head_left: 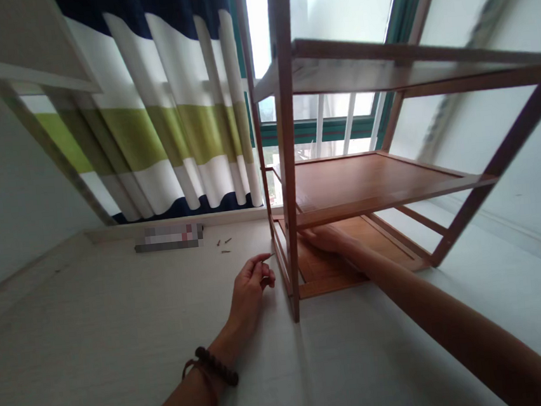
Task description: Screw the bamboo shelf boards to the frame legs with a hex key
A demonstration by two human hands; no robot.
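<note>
On the right, the wooden rack (pixel 383 176) is showing a reddish brown. At the far left, the curtain (pixel 172 126) is running in broad bands of navy, white and lime green. I'm seeing teal on the window frame (pixel 335 128), dark brown on the near bracelet (pixel 218 366), and pale grey-white across the floor (pixel 119 320).

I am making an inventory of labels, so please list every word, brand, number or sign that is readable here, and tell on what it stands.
None can be read.
Long object near the curtain: its surface is pixelated, with a reddish patch, so any print is unreadable.
Wooden rack: no lettering visible.
</note>
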